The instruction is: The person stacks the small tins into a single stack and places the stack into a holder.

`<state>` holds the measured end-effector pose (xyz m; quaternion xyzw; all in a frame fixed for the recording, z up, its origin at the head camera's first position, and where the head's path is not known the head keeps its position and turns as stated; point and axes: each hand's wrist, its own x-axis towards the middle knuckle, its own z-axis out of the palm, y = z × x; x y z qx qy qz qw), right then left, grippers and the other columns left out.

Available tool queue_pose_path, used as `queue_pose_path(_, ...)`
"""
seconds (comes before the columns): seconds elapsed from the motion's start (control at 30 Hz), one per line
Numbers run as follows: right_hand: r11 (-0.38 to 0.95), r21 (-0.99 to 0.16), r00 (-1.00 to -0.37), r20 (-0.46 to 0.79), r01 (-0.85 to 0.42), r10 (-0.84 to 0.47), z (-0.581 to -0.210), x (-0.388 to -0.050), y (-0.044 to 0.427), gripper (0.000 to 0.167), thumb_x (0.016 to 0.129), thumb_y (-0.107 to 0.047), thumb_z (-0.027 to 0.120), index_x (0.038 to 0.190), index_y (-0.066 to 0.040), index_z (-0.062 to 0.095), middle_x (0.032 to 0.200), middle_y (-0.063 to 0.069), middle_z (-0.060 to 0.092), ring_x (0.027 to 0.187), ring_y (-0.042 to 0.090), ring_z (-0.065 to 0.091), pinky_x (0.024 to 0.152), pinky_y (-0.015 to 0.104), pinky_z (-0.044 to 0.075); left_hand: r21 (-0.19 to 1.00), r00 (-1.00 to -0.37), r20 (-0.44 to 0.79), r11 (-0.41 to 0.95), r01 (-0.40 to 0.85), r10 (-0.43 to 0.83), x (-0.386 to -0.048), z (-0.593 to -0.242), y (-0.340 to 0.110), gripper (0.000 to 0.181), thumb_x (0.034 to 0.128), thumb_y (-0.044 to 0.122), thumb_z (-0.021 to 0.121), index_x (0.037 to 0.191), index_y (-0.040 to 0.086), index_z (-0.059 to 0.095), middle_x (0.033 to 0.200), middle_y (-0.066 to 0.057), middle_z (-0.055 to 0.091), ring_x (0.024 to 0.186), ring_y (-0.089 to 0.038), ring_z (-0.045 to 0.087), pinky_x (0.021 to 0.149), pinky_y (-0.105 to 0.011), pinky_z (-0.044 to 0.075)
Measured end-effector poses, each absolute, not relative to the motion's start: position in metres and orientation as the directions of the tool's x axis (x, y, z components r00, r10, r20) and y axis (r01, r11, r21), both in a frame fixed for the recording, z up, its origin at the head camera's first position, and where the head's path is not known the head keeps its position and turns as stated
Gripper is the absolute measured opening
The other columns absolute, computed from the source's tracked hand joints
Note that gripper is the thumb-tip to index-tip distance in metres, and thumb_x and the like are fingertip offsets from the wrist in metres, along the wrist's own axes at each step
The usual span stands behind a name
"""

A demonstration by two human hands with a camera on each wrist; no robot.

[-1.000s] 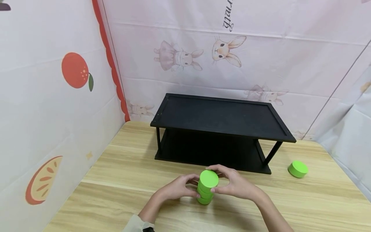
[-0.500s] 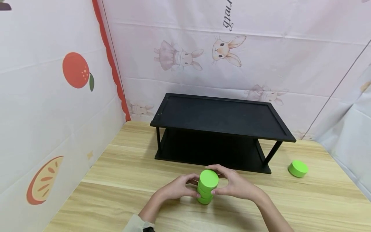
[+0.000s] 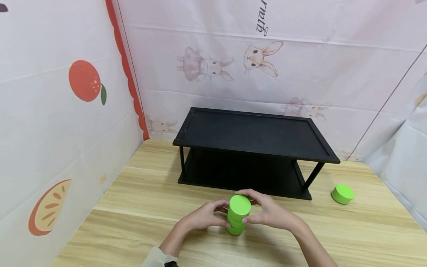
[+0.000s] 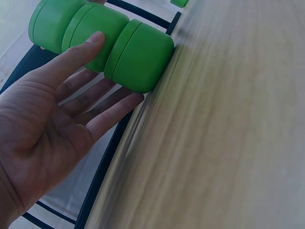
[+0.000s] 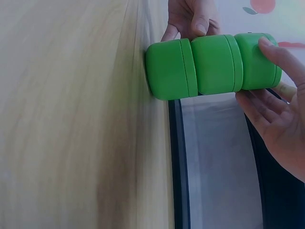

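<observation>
Three lidded round green containers stand in an upright stack on the table, in front of the black rack. My right hand [image 3: 275, 213] holds the top container [image 3: 240, 207], thumb on the near side and fingers behind. From the left, my left hand [image 3: 202, 216] grips the stack lower down. Its thumb lies on the middle container [image 5: 214, 64] in both wrist views, and its fingers reach behind that one and the bottom container [image 5: 167, 69]. The bottom container touches the table in the wrist views.
A black two-tier rack [image 3: 253, 133] stands behind the stack, close to the hands. Another green container [image 3: 343, 194] sits on the wooden table [image 3: 133, 207] to the right of the rack. Printed cloth walls [image 3: 213, 37] enclose the back and sides.
</observation>
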<state>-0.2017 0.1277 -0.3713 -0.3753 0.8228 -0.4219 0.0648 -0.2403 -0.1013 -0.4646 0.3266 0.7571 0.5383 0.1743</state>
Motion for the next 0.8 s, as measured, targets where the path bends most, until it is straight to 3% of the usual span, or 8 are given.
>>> queue_pose_path(0.3, 0.35, -0.731, -0.698, 0.235, -0.586, -0.676, -0.377, -0.205, 0.133, 0.064, 0.075, -0.01, 0.077, 0.13, -0.004, 0.044, 0.122, 0.006, 0.052, 0.104, 0.021, 0.053, 0.088, 0.045, 0.045, 0.928, -0.723, 0.095, 0.201, 0.313, 0.684, -0.241, -0.465, -0.101, 0.049, 0.0772, 0.013, 0.075, 0.121, 0.008, 0.053, 0.113, 0.002, 0.057, 0.106, -0.012, 0.054, 0.092, -0.028, 0.043)
queue_pose_path(0.43, 0.327, -0.736, -0.694, 0.26, -0.592, -0.671, -0.389, -0.213, 0.146, 0.065, 0.077, -0.017, 0.076, 0.132, -0.009, 0.043, 0.124, 0.005, 0.051, 0.106, 0.023, 0.054, 0.088, 0.046, 0.045, 0.929, -0.727, 0.098, 0.199, 0.311, 0.68, -0.241, -0.466, -0.1, 0.048, 0.0766, 0.012, 0.075, 0.12, 0.007, 0.054, 0.113, 0.001, 0.058, 0.105, -0.012, 0.054, 0.092, -0.027, 0.043)
queue_pose_path(0.57, 0.306, -0.739, -0.693, 0.289, -0.6, -0.661, -0.392, -0.218, 0.159, 0.062, 0.08, -0.019, 0.073, 0.133, -0.015, 0.042, 0.124, 0.005, 0.052, 0.108, 0.026, 0.053, 0.089, 0.044, 0.045, 0.933, -0.732, 0.087, 0.203, 0.299, 0.675, -0.241, -0.465, -0.1, 0.047, 0.0763, 0.011, 0.075, 0.118, 0.007, 0.055, 0.112, 0.0, 0.058, 0.105, -0.013, 0.054, 0.092, -0.028, 0.042)
queue_pose_path(0.8, 0.318, -0.716, -0.717, 0.356, -0.621, -0.6, -0.384, -0.217, 0.183, 0.059, 0.08, -0.016, 0.073, 0.132, -0.016, 0.045, 0.127, 0.001, 0.051, 0.11, 0.025, 0.052, 0.09, 0.035, 0.045, 0.936, -0.733, 0.092, 0.192, 0.294, 0.674, -0.241, -0.466, -0.101, 0.048, 0.0759, 0.01, 0.075, 0.119, 0.007, 0.054, 0.112, 0.0, 0.057, 0.106, -0.014, 0.054, 0.091, -0.027, 0.043)
